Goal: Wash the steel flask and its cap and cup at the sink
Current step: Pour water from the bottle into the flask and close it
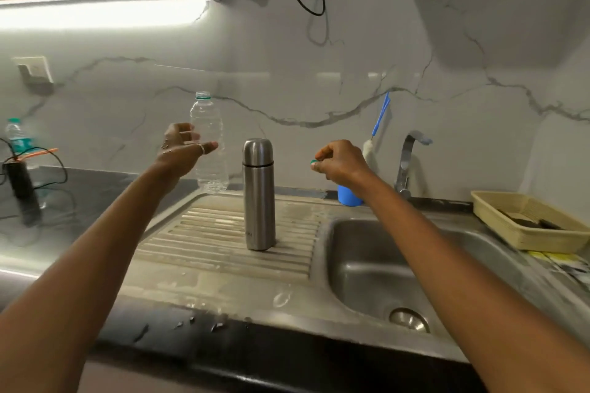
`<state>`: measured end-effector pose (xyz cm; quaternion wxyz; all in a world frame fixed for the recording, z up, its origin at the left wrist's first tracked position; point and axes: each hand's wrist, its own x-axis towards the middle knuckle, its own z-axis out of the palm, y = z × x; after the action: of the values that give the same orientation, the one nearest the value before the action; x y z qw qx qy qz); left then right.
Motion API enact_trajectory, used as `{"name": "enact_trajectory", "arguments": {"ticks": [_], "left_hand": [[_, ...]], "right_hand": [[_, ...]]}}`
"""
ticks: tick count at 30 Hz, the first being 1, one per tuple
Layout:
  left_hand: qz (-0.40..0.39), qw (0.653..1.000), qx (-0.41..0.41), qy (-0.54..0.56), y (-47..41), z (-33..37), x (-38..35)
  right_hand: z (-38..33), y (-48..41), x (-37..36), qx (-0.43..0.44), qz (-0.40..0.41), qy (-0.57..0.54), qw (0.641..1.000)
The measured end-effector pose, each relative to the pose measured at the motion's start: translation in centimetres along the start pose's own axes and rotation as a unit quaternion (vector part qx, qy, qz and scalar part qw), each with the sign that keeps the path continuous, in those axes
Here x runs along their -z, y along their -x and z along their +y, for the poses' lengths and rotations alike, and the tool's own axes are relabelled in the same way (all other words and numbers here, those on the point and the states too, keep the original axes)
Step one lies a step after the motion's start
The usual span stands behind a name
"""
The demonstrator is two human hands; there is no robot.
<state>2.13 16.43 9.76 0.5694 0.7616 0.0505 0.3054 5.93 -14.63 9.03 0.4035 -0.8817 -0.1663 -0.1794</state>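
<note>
Steel flask (259,198) stands upright, steel cup (258,151) on, at the drainboard's (207,233) middle, untouched. Right hand (340,163) pinches a small green cap (313,163). Left hand (183,145), fingers (209,147) loosely spread, hovers at the clear bottle (210,169), perhaps touching. Put those down, then grip the flask body and unscrew. Blue tumbler (348,198), brush (372,153) and tap (410,163) crowd the sink's (367,265) back edge; a tray (498,201) sits at its right.

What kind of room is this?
Most likely a kitchen: a steel sink with a tap set in a dark counter, and a ribbed draining board where a steel flask stands.
</note>
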Motion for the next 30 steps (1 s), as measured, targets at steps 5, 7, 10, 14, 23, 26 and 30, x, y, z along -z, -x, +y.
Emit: {"name": "enact_trajectory", "arguments": {"ticks": [5, 7, 10, 14, 23, 26, 30], "left_hand": [[-0.033, 0.999, 0.018, 0.009, 7.5, 1.1, 0.6], [-0.061, 0.998, 0.021, 0.021, 10.2, 1.7, -0.2], [-0.109, 0.993, 0.032, 0.035, 13.4, 2.7, -2.6], [-0.165, 0.986, 0.016, 0.018, 16.0, 4.3, -8.0], [-0.257, 0.964, -0.018, -0.070, 16.8, 4.8, -17.0], [-0.265, 0.959, -0.047, -0.085, 17.0, 5.0, -18.2], [-0.283, 0.950, -0.071, -0.110, 16.9, 4.7, -19.0]], "right_hand": [[-0.8, 4.7, 1.7, -0.008, -0.032, -0.039, 0.999], [-0.9, 6.1, 2.6, -0.014, -0.046, -0.065, 0.997], [-1.2, 7.3, 4.6, -0.026, -0.069, -0.118, 0.990], [-2.7, 8.5, 8.7, 0.008, -0.095, -0.148, 0.984], [-3.2, 7.8, 14.3, 0.073, -0.127, 0.020, 0.989], [-2.1, 7.1, 14.8, 0.085, -0.128, 0.096, 0.983], [-1.4, 6.7, 15.1, 0.089, -0.152, 0.139, 0.975]]}}
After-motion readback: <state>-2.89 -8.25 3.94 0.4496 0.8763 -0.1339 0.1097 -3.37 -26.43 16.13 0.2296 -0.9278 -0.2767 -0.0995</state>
